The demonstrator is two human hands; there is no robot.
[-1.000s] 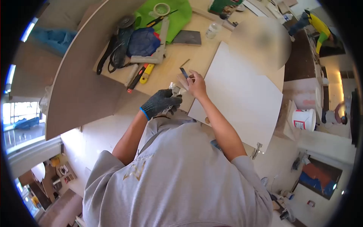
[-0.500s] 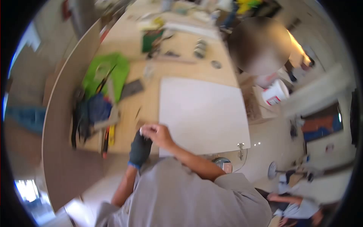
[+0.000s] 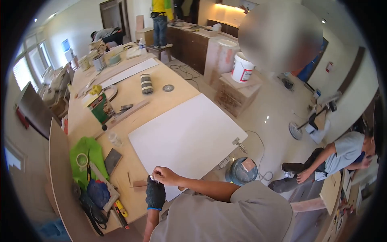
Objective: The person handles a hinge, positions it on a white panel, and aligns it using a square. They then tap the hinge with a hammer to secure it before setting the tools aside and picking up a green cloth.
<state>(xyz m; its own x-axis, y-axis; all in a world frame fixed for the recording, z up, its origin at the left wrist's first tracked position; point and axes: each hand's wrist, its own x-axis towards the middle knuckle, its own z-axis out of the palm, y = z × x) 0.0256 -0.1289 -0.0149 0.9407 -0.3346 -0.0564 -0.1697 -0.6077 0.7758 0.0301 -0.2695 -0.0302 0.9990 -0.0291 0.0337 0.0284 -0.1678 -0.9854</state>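
My left hand (image 3: 156, 194), in a dark knitted glove with a blue cuff, is raised at the near edge of a white panel (image 3: 189, 131). Its fingers are curled together. My bare right hand (image 3: 166, 176) meets it at the fingertips in a pinch. A tiny white bit (image 3: 152, 177) shows between the hands, too small to name. The panel lies flat on the wooden table (image 3: 169, 101), with a metal hinge (image 3: 236, 141) at its right corner. Just left of the glove lies a small brown wood strip (image 3: 139, 184).
At left lie a green cloth (image 3: 86, 151), a roll of tape (image 3: 82, 160), a yellow cutter (image 3: 121, 209) and a dark sanding block (image 3: 113, 161). A bucket (image 3: 242, 171) stands beyond the panel's right edge. A person (image 3: 342, 153) sits at right; another (image 3: 159, 22) stands on a bench.
My view has swung up and to the right, bringing more of the room into sight. Both hands stay together at the fingertips; the panel now appears turned beneath them.
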